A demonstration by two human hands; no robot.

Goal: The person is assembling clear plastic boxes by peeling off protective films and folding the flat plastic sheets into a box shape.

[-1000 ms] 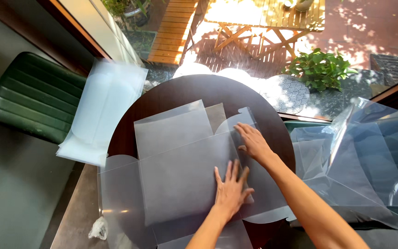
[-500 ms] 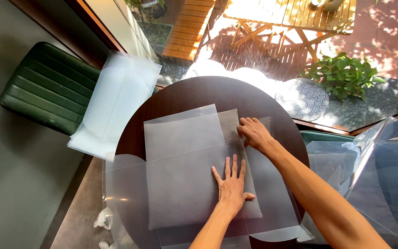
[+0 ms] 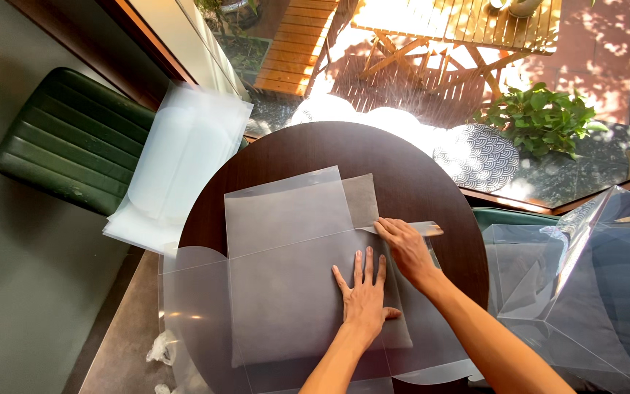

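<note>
Both hands, left hand [image 3: 364, 295] and right hand [image 3: 405, 248], press a translucent plastic sheet [image 3: 286, 270].

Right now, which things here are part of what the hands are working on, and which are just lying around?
In hand:
left hand
right hand
flat translucent plastic sheet
round dark table

Lying about:
stack of plastic sheets
green bench
assembled clear boxes

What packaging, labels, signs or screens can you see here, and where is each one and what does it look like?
flat clear box blank: on the round dark table, under the left hand and right hand; frosted plastic.
stack of clear sheets: on the green seat, left; translucent white.
folded clear boxes: right edge; transparent.
No labels, signs or screens.
</note>
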